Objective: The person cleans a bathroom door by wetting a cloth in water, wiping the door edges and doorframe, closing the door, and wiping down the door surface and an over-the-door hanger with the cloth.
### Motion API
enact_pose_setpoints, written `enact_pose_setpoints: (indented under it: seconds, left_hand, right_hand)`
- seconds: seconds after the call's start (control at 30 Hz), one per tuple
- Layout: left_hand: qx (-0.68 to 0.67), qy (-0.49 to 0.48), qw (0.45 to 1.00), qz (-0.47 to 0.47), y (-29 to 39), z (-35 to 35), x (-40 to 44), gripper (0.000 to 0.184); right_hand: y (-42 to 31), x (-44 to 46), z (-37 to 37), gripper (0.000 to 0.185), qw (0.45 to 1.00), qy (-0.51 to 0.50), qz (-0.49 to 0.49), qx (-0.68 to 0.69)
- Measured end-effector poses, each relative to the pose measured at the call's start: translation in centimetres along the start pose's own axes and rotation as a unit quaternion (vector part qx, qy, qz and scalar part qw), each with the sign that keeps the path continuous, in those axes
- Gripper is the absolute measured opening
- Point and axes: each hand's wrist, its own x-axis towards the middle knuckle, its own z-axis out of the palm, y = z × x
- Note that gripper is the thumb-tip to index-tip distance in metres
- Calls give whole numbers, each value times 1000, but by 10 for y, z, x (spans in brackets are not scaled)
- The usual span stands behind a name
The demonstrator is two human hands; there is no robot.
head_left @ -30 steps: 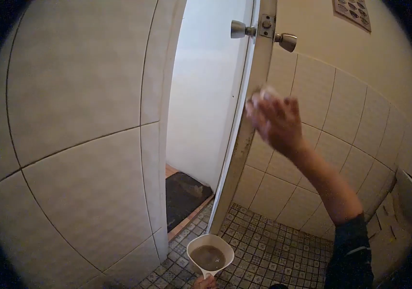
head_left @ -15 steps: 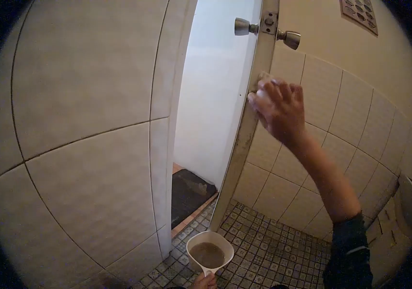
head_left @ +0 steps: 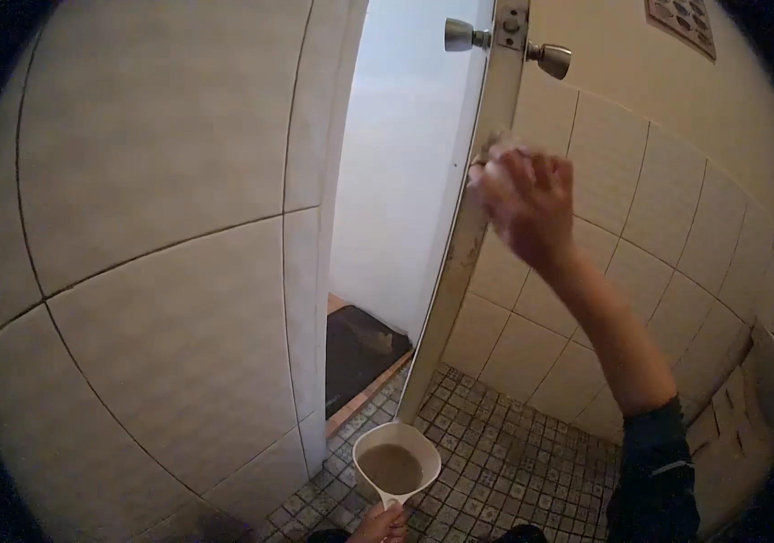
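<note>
My left hand (head_left: 380, 525), at the bottom edge, is closed on the handle of a white dipper (head_left: 430, 473). Murky brownish liquid (head_left: 391, 468) lies inside the dipper. Higher up, my right hand (head_left: 528, 199) has its fingers curled against the narrow edge of the door (head_left: 494, 100), below the metal knobs. Between those fingers is a small pale thing, blurred and mostly hidden, whose kind I cannot make out. Dark marks show on the door edge (head_left: 465, 249) below the hand.
Round metal knobs (head_left: 554, 61) stick out on both sides of the door. A tiled wall (head_left: 161, 163) stands at the left. Beyond the doorway lies a dark mat (head_left: 360, 353). Patterned small tiles (head_left: 514, 462) cover the floor. A pale object (head_left: 772, 371) is at the right.
The view has shifted slightly, so the knobs appear higher and further right. My right hand has moved slightly along the door edge, its fingers still curled. My left hand still holds the dipper.
</note>
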Motion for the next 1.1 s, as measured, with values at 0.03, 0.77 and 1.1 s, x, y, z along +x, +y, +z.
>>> enact_pose_setpoints:
  seconds: [0.03, 0.77, 1.1]
  left_hand:
    - [6, -8, 1000, -8, -1, -4, 2, 19]
    - [26, 52, 998, -7, -65, 56, -6, 29]
    - [-50, 115, 992, -12, -193, -5, 41, 29]
  right_hand:
    - [-13, -13, 4, 14, 1000, -12, -7, -9]
    - [-173, -192, -102, 31, 760, -279, 316, 495]
    - [-328, -375, -157, 44, 176, -539, 540, 622]
